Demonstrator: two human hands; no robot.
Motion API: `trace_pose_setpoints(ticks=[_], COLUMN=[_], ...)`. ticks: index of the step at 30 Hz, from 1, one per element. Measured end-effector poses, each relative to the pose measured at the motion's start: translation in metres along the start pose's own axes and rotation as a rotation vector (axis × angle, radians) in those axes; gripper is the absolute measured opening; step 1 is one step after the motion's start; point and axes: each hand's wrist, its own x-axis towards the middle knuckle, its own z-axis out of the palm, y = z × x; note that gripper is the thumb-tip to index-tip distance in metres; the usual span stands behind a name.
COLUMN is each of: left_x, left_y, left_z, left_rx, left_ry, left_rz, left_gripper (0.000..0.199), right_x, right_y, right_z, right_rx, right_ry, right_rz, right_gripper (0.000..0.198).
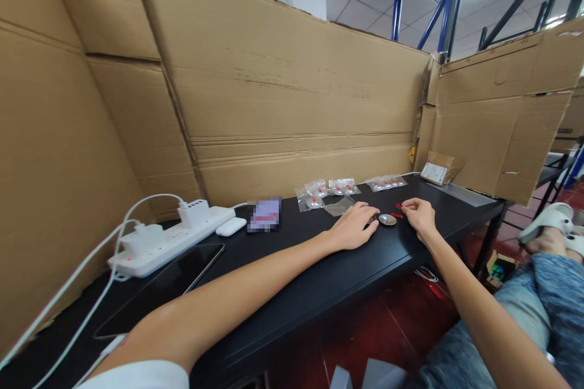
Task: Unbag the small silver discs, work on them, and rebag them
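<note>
My left hand [354, 227] rests palm down on the black table, its fingers apart and slightly bent. Just right of its fingertips lies a small round silvery disc [387, 219]. A thin red cord [396, 215] is between the disc and my right hand [420, 217], whose thumb and fingertips are pinched on one part of it. Behind my left hand lies a clear plastic bag [340, 206]. Several small clear packets [314, 201] with silvery discs and red bits inside lie farther back.
More packets [385, 183] lie along the back cardboard wall [296, 97]. On the left are a white power strip [173, 240] with cables, a white case [231, 227], a dark tablet [168, 285] and a pixelated phone-like item [265, 214]. A brown parcel [440, 168] stands at the far right corner.
</note>
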Motion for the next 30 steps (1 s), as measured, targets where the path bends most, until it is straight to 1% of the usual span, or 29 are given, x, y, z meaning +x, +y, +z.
trace_pose_setpoints(ticks=[2,4,8,13,17,20,23,26,28,30], left_x=[0.0,0.0,0.002,0.004,0.004,0.004,0.005,0.005,0.006,0.007], left_y=[-0.001,-0.002,-0.004,-0.007,-0.007,-0.006,-0.006,-0.01,-0.014,-0.018], left_z=[0.001,0.003,0.005,0.005,0.005,0.004,0.003,0.002,0.002,0.003], left_rx=[0.06,0.124,0.191,0.207,0.189,0.186,0.154,0.051,-0.039,-0.113], left_ry=[0.065,0.093,0.052,-0.019,-0.019,-0.008,0.012,0.058,0.105,0.168], left_rz=[-0.074,-0.128,-0.161,-0.229,-0.256,-0.252,-0.265,-0.306,-0.366,-0.446], left_gripper=[0.037,0.037,0.036,0.033,0.031,0.029,0.025,0.02,0.019,0.017], right_x=[-0.001,-0.002,-0.004,-0.007,-0.008,-0.008,-0.009,-0.011,-0.015,-0.021], right_y=[-0.003,-0.005,-0.009,-0.01,-0.008,-0.008,-0.008,-0.008,-0.01,-0.016], right_z=[-0.002,-0.004,-0.007,-0.006,-0.004,-0.005,-0.005,-0.005,-0.006,-0.008], right_rx=[-0.071,-0.115,-0.215,-0.354,-0.479,-0.562,-0.632,-0.691,-0.651,-0.526], right_ry=[-0.033,-0.061,-0.072,-0.095,-0.148,-0.217,-0.257,-0.239,-0.211,-0.196], right_rz=[-0.018,-0.051,-0.116,-0.269,-0.298,-0.347,-0.382,-0.397,-0.433,-0.515], right_gripper=[0.01,0.009,0.014,0.013,0.009,0.009,0.013,0.015,0.015,0.015])
